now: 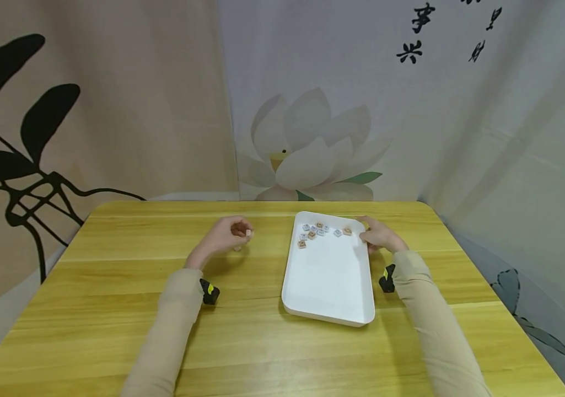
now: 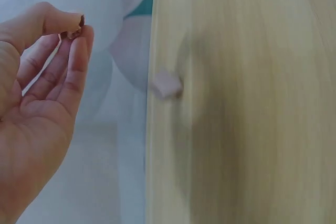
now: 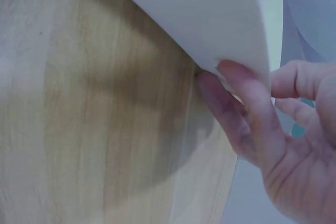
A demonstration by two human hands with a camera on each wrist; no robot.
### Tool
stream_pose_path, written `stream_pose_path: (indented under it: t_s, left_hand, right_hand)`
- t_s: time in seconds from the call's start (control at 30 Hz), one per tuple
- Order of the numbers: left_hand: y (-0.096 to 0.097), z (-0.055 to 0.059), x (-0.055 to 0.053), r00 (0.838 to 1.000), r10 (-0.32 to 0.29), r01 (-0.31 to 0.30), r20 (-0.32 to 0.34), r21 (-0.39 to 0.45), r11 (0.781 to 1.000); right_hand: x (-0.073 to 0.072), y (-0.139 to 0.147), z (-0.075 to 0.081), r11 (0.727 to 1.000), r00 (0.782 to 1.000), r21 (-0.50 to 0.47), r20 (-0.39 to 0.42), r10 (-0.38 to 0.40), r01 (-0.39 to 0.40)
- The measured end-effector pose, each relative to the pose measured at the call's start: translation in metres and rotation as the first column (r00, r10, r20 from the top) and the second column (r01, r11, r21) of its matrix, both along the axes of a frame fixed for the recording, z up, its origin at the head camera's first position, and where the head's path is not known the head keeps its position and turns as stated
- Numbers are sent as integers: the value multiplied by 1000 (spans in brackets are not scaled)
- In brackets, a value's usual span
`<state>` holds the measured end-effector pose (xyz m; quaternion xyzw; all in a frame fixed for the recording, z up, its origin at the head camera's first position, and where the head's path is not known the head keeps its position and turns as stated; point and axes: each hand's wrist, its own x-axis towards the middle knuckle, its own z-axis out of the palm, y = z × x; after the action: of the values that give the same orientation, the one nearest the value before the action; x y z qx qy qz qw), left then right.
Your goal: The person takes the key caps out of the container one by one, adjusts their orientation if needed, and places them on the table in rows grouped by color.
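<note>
My left hand (image 1: 226,236) is above the table, left of the tray. Its thumb and fingertips pinch a small block (image 2: 75,32), mostly hidden by the thumb in the left wrist view. Another pale block (image 2: 167,84), blurred, shows below the hand close over the table. My right hand (image 1: 380,236) grips the white tray (image 1: 329,281) at its far right corner, thumb at the rim and fingers against the outer wall (image 3: 210,30). Several small square blocks (image 1: 321,232), some whitish and some tan with dark marks, lie in the tray's far part.
The wooden table (image 1: 242,342) has its far edge close behind both hands. Behind it hangs a printed curtain (image 1: 163,110) with a lotus and dark leaves. Each wrist carries a small black camera (image 1: 210,291).
</note>
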<state>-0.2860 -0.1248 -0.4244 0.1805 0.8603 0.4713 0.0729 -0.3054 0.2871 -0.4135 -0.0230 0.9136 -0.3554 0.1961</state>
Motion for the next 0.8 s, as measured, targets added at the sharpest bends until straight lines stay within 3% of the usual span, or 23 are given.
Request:
stream_pose_path:
  t_s: [0.4,0.8]
  left_hand:
    - [-44,-18,6,993,77,-73,90,-47,996]
    - [-51,-23,6,980,155,-143,122,-96,985]
  right_hand:
    - [1,3,2,999,999,-17,36,-27,27]
    - [2,1,1,999,997,-31,70,-43,45]
